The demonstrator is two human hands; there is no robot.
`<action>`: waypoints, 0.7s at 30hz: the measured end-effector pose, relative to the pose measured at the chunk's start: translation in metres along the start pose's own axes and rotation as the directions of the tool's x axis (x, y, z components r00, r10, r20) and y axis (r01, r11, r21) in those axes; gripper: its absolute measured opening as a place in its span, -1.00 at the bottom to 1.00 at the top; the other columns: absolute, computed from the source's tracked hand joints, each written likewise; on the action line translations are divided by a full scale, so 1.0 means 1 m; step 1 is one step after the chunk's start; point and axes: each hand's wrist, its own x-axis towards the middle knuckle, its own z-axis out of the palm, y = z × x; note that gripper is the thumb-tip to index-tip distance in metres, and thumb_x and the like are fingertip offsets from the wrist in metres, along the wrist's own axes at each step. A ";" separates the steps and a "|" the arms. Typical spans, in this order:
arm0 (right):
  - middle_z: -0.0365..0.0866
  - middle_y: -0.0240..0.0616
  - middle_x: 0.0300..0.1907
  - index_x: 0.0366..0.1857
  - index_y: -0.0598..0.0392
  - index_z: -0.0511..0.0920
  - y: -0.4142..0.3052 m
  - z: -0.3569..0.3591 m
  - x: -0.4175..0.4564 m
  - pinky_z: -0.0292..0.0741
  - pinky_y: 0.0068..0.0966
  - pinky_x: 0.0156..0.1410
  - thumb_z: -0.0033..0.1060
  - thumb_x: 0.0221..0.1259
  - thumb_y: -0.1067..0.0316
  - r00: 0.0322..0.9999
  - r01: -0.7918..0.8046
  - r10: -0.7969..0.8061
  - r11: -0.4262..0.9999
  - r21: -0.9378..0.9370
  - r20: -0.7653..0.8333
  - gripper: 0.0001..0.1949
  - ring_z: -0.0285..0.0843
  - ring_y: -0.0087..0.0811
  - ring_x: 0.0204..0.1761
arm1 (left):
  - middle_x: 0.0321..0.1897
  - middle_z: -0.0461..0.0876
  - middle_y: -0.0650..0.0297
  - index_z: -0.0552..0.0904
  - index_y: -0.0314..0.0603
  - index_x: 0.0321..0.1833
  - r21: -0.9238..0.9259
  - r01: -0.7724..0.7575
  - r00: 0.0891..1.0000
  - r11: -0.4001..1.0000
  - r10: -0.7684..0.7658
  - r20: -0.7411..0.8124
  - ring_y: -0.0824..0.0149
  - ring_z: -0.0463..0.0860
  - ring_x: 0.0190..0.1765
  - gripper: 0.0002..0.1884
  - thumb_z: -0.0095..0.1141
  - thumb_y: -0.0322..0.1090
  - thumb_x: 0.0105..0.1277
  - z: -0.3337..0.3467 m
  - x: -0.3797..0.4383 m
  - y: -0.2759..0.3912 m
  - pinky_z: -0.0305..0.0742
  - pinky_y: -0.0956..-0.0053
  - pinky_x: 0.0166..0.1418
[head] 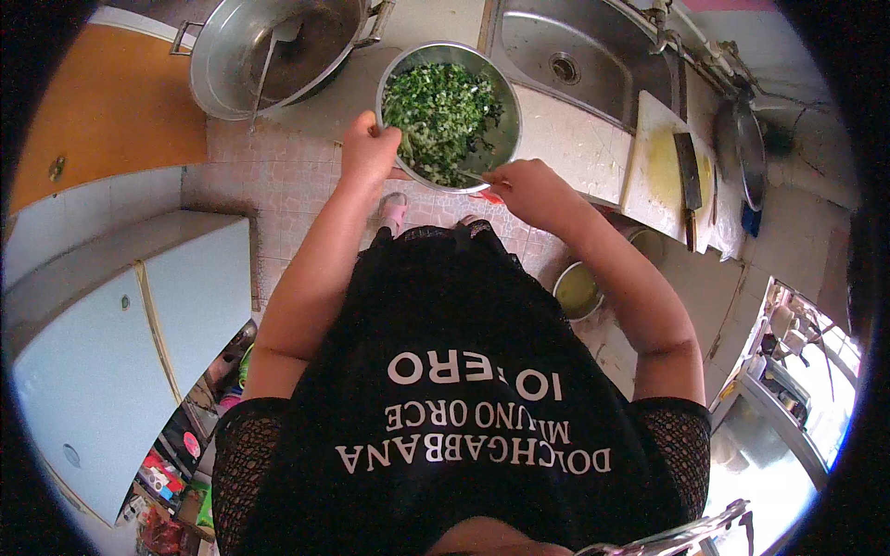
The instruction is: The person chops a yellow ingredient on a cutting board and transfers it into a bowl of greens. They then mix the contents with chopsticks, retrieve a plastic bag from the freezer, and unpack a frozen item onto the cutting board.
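Note:
A round metal bowl (pixel 511 115) holds finely chopped greens (pixel 441 111) mixed with paler bits. At its left rim, my left hand (pixel 370 147) grips the edge, with the thumb on top. Close to the lower right rim, my right hand (pixel 534 189) pinches the end of a thin utensil (pixel 476 176) that reaches into the greens. The utensil's far end is buried, so its kind cannot be told. The bowl is over the front edge of the worktop (pixel 556 132); whether it rests there is unclear.
A large wok-like pan (pixel 222 76) with a ladle (pixel 264 73) stands at upper left. A steel sink (pixel 535 42) lies beyond the worktop. On the right, a cleaver (pixel 687 170) lies on a cutting board (pixel 643 153). A pot (pixel 578 292) sits low beside my right arm.

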 end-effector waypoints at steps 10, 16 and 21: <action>0.70 -0.01 -0.18 -0.02 0.05 0.68 -0.008 -0.026 -0.007 0.58 -0.35 0.05 0.18 0.26 0.30 0.983 -0.076 0.114 0.966 0.246 -0.142 -0.74 0.72 -0.11 -0.12 | -0.39 0.46 0.23 0.46 -0.27 -0.27 -0.049 -0.006 1.000 0.999 0.006 0.010 0.29 0.64 -0.41 -0.90 0.07 -0.42 0.24 -0.009 -0.019 0.011 0.73 0.26 -0.54; 0.69 0.00 -0.21 -0.05 -0.11 0.69 -0.013 0.006 0.004 0.57 -0.13 0.02 0.08 0.28 0.24 0.977 0.074 -0.071 0.997 0.004 -0.203 -0.75 0.65 0.03 -0.16 | -0.40 0.43 0.25 0.44 -0.25 -0.28 -0.095 -0.006 0.999 0.995 0.010 0.045 0.29 0.64 -0.43 -0.91 0.06 -0.42 0.24 -0.008 -0.024 0.016 0.72 0.27 -0.54; 0.68 0.01 -0.24 -0.01 -0.12 0.67 0.001 -0.013 0.003 0.57 -0.16 -0.01 0.12 0.27 0.24 0.938 0.019 -0.003 0.999 0.043 -0.347 -0.74 0.65 0.02 -0.17 | -0.42 0.41 0.27 0.40 -0.22 -0.31 -0.117 -0.026 0.998 0.993 0.032 0.048 0.31 0.62 -0.46 -0.91 0.04 -0.44 0.23 -0.015 -0.015 0.004 0.73 0.27 -0.55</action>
